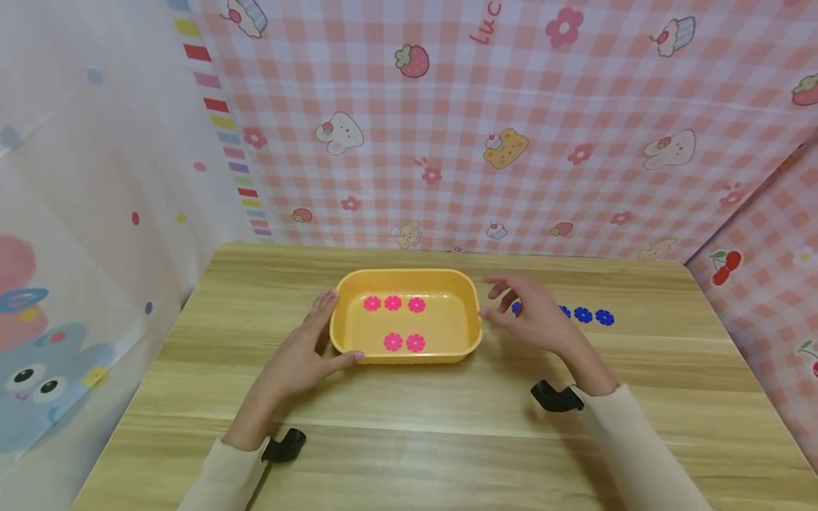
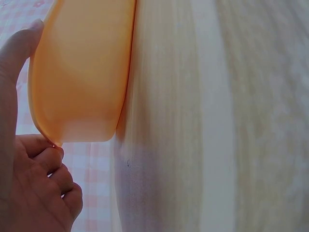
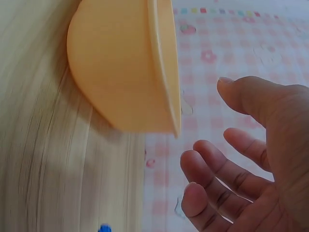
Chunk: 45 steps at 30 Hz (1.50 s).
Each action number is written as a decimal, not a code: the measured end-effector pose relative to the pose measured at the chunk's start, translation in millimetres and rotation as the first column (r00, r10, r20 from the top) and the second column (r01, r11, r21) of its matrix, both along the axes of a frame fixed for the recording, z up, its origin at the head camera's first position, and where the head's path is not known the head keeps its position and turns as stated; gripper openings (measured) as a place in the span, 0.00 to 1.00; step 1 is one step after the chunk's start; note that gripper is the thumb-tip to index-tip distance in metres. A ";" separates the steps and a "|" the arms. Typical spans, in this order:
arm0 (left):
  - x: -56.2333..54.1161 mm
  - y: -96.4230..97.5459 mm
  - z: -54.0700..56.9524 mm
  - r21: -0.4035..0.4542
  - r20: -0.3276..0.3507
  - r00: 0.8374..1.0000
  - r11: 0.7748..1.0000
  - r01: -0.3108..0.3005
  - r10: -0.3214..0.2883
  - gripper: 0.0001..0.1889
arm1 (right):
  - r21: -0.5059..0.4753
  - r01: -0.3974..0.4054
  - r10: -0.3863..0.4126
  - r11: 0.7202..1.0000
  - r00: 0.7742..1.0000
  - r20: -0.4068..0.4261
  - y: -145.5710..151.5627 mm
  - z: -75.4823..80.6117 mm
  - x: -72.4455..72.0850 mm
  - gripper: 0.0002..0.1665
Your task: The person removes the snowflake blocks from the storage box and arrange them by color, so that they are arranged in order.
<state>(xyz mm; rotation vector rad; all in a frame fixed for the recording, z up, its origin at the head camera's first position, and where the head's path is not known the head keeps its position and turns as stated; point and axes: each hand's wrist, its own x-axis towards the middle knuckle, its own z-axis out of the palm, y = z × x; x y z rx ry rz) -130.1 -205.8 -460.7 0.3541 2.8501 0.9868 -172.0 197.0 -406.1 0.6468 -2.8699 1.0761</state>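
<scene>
A yellow plastic tray (image 1: 450, 328) stands on the wooden table, with several pink flower-shaped pieces (image 1: 393, 342) lying in it, three in the back row and two in front. My left hand (image 1: 300, 362) grips its left end, thumb at the near rim and fingers around the far-left corner. In the left wrist view those fingers curl at the rim of the tray (image 2: 82, 72). Beside the right end hovers my right hand (image 1: 533, 316), fingers loosely bent and apart from the tray (image 3: 116, 63) in the right wrist view; nothing lies between them.
Several blue flower-shaped pieces (image 1: 583, 314) lie in a row on the table to the right, some hidden behind the right hand. A pink checked cloth (image 1: 383, 177) hangs behind the table's back edge. More patterned cloth hangs at both sides.
</scene>
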 end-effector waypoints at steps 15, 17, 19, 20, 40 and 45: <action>0.6 0.1 2.3 0.004 -0.003 1.000 1.000 0.007 -0.007 0.63 | 0.051 -0.167 0.163 0.985 0.984 0.065 -55.0 4.2 0.5 0.28; 0.5 0.2 2.3 0.007 -0.002 1.000 1.000 0.007 -0.007 0.63 | 0.052 -0.194 0.190 0.980 0.979 0.077 -60.5 3.5 -1.1 0.28; 0.3 0.2 2.2 0.010 -0.001 1.000 1.000 0.007 -0.007 0.63 | 0.045 -0.213 0.207 0.976 0.972 0.110 -65.2 2.8 -2.7 0.28; 0.3 0.2 2.1 0.012 0.000 1.000 1.000 0.007 -0.007 0.63 | 0.044 -0.220 0.213 0.975 0.968 0.131 -67.3 2.0 -3.8 0.28; 0.5 0.3 1.6 0.010 0.003 1.000 1.000 0.006 -0.006 0.63 | 0.191 -0.337 0.275 0.922 0.916 0.291 -99.8 -26.5 -22.7 0.24; 1.0 0.0 2.3 0.009 0.005 1.000 1.000 0.003 -0.003 0.63 | 0.220 -0.332 0.263 0.917 0.919 0.294 -102.4 -29.7 -22.4 0.19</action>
